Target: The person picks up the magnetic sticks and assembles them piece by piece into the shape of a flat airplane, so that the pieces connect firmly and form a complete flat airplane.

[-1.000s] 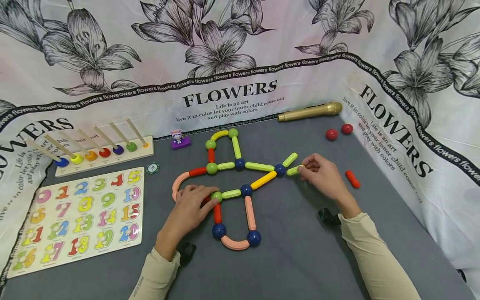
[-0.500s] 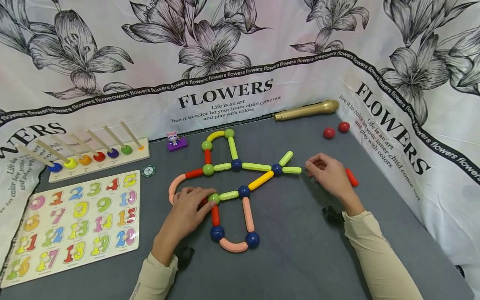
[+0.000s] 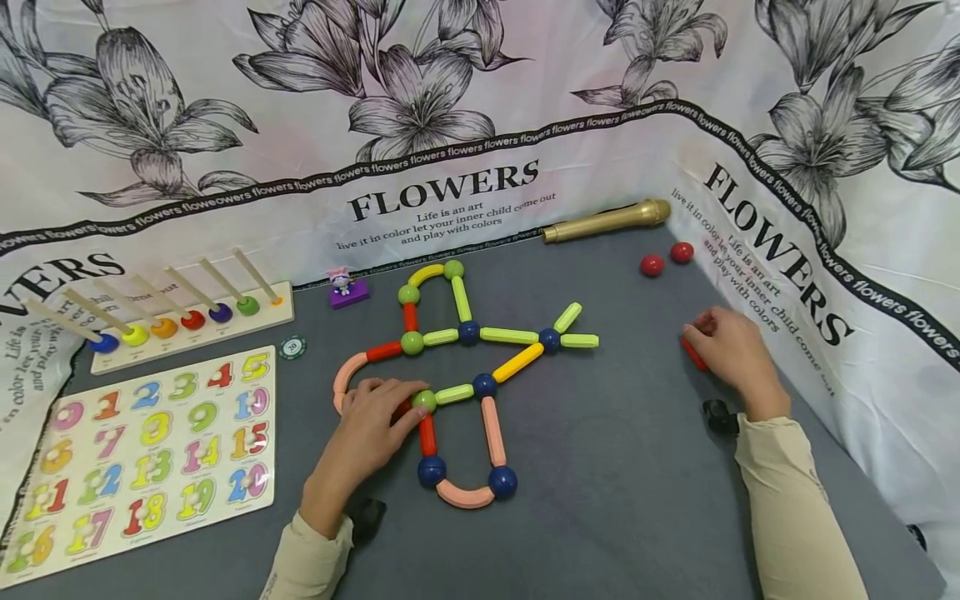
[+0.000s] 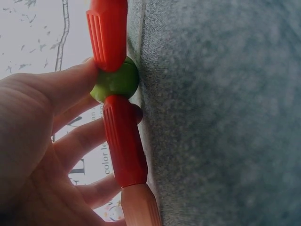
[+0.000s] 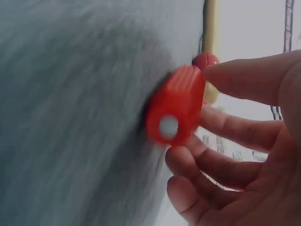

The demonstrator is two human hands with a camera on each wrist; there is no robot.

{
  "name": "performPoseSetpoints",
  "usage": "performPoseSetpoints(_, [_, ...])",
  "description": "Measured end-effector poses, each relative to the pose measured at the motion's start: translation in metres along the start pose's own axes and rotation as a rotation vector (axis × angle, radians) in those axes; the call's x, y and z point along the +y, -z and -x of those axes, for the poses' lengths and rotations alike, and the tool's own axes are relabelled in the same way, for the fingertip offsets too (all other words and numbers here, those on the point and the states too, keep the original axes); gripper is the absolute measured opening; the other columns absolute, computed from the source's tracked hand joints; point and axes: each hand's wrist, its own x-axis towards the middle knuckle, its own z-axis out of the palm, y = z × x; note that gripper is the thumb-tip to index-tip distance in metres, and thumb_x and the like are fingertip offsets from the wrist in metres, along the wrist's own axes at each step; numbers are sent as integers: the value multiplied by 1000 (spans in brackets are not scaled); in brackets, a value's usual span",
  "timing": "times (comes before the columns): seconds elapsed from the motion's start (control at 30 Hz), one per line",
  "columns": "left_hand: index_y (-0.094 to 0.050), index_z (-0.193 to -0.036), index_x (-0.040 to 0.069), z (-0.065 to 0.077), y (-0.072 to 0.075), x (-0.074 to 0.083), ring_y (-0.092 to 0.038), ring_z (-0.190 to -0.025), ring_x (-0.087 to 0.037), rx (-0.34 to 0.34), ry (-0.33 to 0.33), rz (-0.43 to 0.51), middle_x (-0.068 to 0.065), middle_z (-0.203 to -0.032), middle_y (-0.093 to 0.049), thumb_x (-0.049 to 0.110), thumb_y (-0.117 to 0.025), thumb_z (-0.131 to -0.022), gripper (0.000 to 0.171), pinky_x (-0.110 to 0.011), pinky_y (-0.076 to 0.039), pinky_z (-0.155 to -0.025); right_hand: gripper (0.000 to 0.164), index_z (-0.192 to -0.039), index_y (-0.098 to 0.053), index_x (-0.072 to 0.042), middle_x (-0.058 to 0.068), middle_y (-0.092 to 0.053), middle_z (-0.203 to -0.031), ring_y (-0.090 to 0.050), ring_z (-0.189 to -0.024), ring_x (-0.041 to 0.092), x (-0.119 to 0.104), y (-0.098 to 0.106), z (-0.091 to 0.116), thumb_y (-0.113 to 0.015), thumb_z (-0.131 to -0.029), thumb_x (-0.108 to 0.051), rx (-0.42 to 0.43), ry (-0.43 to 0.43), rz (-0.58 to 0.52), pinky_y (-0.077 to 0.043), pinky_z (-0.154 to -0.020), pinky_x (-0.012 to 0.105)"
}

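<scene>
My left hand (image 3: 371,429) grips a green ball (image 3: 424,402) in the left part of a flat figure of magnetic rods and balls lying on the table. In the left wrist view, the thumb presses that ball and the fingers reach behind the red rod (image 4: 125,146) joined to it. At the right, my right hand (image 3: 738,358) pinches a loose red magnetic rod (image 5: 176,106) between thumb and fingers, low over the table. Two light green rods (image 3: 580,341) fork from the blue ball (image 3: 550,340) at the figure's right end.
Two red balls (image 3: 652,266) and a gold microphone (image 3: 607,222) lie at the back right. At left are a number puzzle board (image 3: 142,467), a peg counting stand (image 3: 191,333), a poker chip (image 3: 292,347) and a purple-based figurine (image 3: 349,293). Printed cloth (image 3: 450,200) borders the table.
My right hand has let go of the light green rod at the blue ball, moved right and taken hold of the loose red rod. The left hand keeps its place on the figure.
</scene>
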Motion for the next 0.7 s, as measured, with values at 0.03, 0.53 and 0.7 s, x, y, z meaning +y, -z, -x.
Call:
performPoseSetpoints(0.03, [-73,-135,13,0,0,0,-50,-130,-49,-1,0,4,-10,-129,-73,26,-72,-105,33,-70,-31,-108,31,-109,-65,15,34,-67,-103,-62,-95,49,-2,-1,-4,-65,-102,-15,-4,11,-6,-46,-86,63])
performPoseSetpoints(0.53, [-72,-137,14,1,-2,-1,-49,-132,-48,-16,10,13,-9,-130,-72,28,-72,-105,34,-70,-30,-109,43,-137,-55,17,44,-57,-129,-51,-123,61,-17,-20,-94,-63,-99,-2,-86,148,51,-33,-107,69])
performPoseSetpoints(0.7, [-72,-137,15,1,1,-2,-50,-130,-46,-7,9,8,-8,-129,-73,28,-72,-105,34,-69,-31,-109,34,-129,-62,13,36,-67,-115,-63,-105,52,-31,-28,-89,-68,-101,-5,-80,123,-31,-46,-93,65])
